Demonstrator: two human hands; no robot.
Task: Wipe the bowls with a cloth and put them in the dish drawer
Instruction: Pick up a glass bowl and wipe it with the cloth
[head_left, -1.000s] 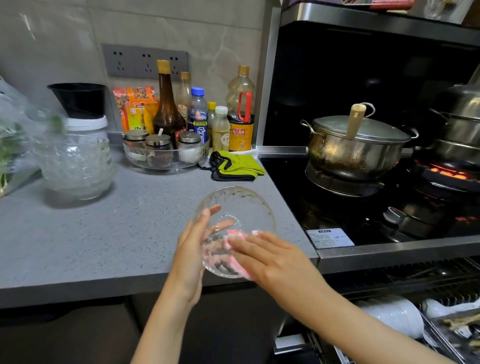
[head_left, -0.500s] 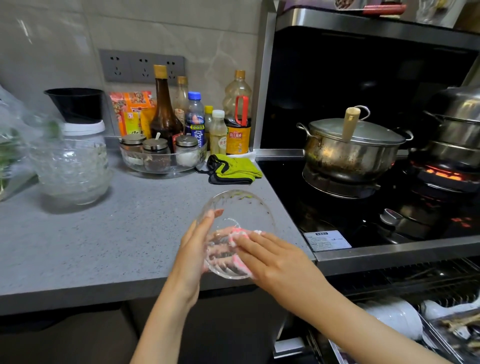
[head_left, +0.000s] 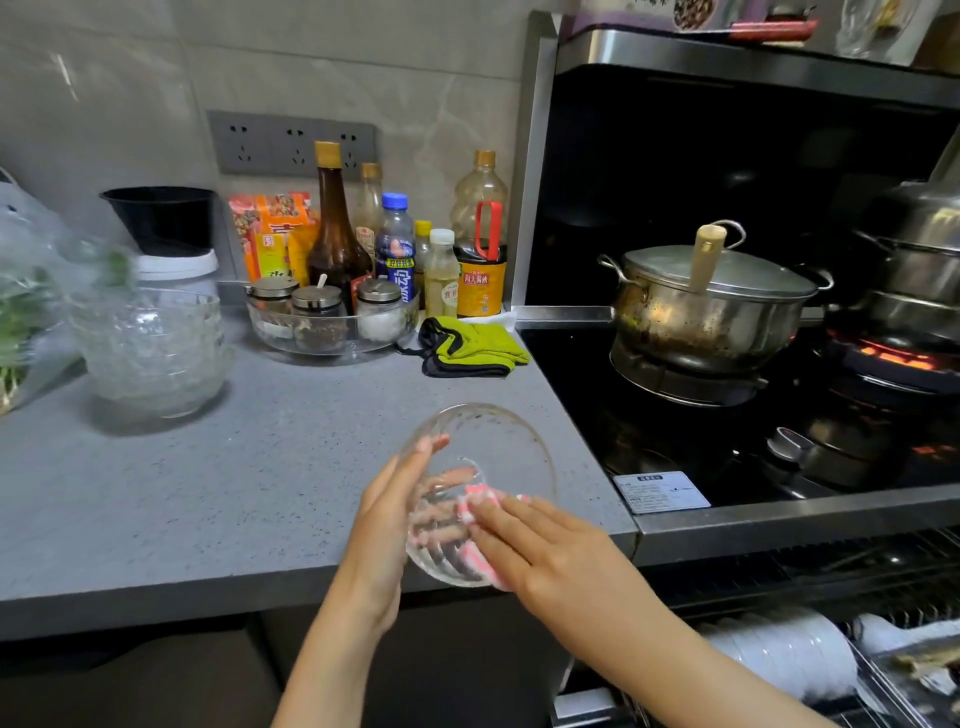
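Observation:
My left hand (head_left: 387, 525) holds a clear glass bowl (head_left: 498, 447) tilted on its side over the counter's front edge, fingers spread behind its base. My right hand (head_left: 540, 551) presses a pink cloth (head_left: 480, 501) into the bowl's lower inside, fingers fairly straight. A stack of clear glass bowls (head_left: 150, 348) stands on the grey counter (head_left: 208, 493) at the left. Below right, the open dish drawer (head_left: 883, 670) shows a wire rack with white dishes (head_left: 789, 654).
Bottles and a glass tray of spice jars (head_left: 332, 322) line the back wall, with a green mitt (head_left: 472, 345) beside them. On the stove at right a steel pot (head_left: 711, 306) sits next to a lit burner (head_left: 893, 358) under stacked steel pots.
My right hand with the cloth has shifted slightly inside the bowl. The bowl stays in my left hand at about the same spot; the camera has tipped down a little.

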